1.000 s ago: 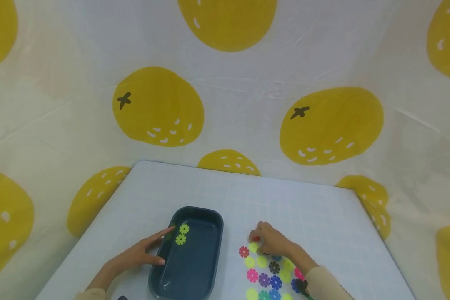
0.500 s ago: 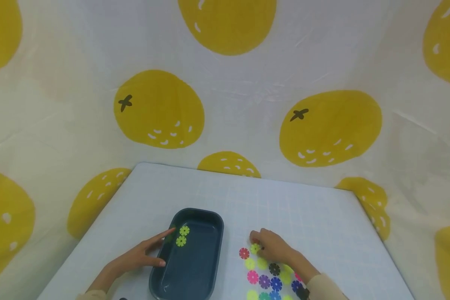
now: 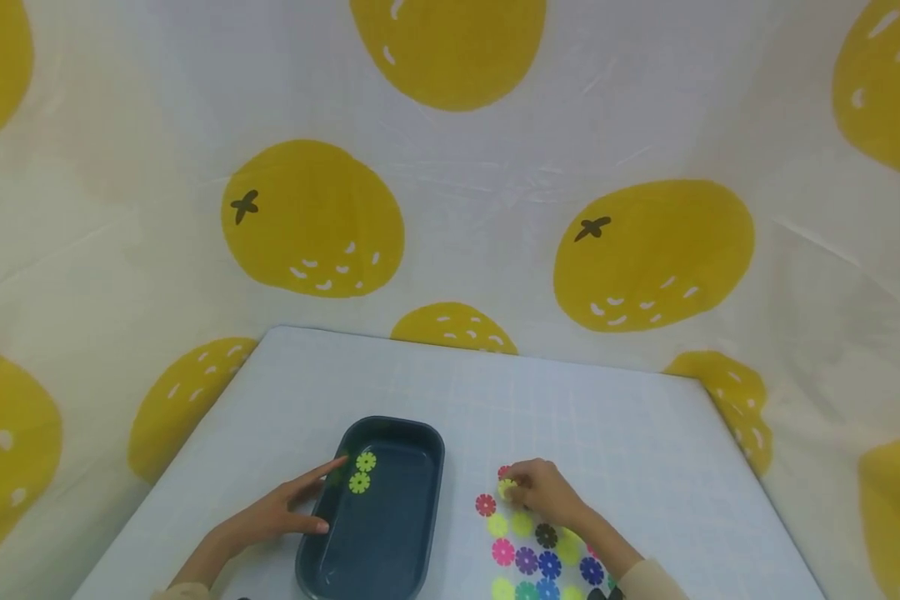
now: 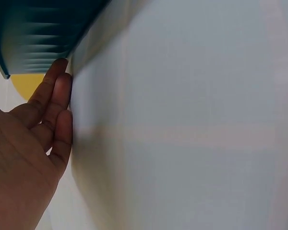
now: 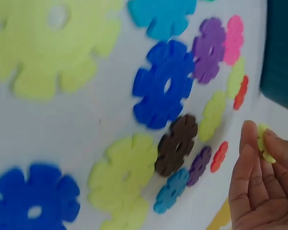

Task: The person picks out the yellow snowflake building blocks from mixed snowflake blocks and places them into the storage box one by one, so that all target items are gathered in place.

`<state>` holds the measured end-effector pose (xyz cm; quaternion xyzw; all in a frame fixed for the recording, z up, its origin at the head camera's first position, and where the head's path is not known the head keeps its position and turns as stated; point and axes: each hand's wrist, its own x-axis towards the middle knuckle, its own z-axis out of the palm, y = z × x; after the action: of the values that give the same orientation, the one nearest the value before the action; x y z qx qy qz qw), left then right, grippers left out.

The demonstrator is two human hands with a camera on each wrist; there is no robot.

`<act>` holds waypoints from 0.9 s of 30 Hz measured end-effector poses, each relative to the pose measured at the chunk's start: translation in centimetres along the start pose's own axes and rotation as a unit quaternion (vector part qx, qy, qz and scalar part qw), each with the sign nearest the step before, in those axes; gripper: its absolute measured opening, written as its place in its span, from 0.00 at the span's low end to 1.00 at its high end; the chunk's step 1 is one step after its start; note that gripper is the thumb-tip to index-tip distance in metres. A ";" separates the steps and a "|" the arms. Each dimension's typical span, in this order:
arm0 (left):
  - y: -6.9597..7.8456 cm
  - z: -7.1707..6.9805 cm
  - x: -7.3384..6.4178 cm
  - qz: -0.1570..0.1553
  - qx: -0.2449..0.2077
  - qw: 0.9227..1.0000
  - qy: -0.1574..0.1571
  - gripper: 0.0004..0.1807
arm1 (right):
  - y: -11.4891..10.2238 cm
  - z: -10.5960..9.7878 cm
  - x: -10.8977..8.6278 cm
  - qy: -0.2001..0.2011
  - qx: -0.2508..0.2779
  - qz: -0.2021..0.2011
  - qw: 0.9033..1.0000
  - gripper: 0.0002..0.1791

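On the right half of the table [image 3: 645, 450], right hand [image 3: 549, 493] pinches a yellow-green disc [image 5: 263, 143] between thumb and fingers; hard to tell whether it's fully clear of the surface. One red disc [image 3: 504, 472] just beyond the fingertips, second red disc [image 3: 485, 505] to their left. Nearer the person: brown disc [image 3: 546, 535], purple disc [image 3: 527, 561], blue disc [image 3: 549, 565], pink disc [image 3: 503, 552], others. Left hand [image 3: 281, 508], fingers extended, touches left side of dark blue tray [image 3: 382, 533]. Inside, along its left wall: two lime discs [image 3: 365, 462]. Behind: white backdrop [image 3: 480, 233], yellow fruit prints.
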<state>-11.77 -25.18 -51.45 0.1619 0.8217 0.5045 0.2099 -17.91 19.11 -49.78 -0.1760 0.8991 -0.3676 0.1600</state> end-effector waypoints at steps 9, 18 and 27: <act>-0.2 -0.1 0.1 0.001 -0.001 1.000 -0.001 0.46 | -0.5 0.4 -0.6 0.023 0.218 0.162 0.962 0.21; 0.0 -0.1 0.1 -0.001 -0.004 1.000 0.000 0.46 | -0.5 0.4 -1.1 -0.003 0.339 0.187 0.922 0.19; 0.3 -0.1 0.0 -0.027 0.000 1.000 0.002 0.46 | -1.5 0.5 -1.4 -0.012 0.380 0.191 0.905 0.15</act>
<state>-11.76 -25.11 -51.15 0.1382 0.8261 0.4991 0.2222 -16.18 18.37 -48.84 0.0690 0.7053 -0.6418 0.2930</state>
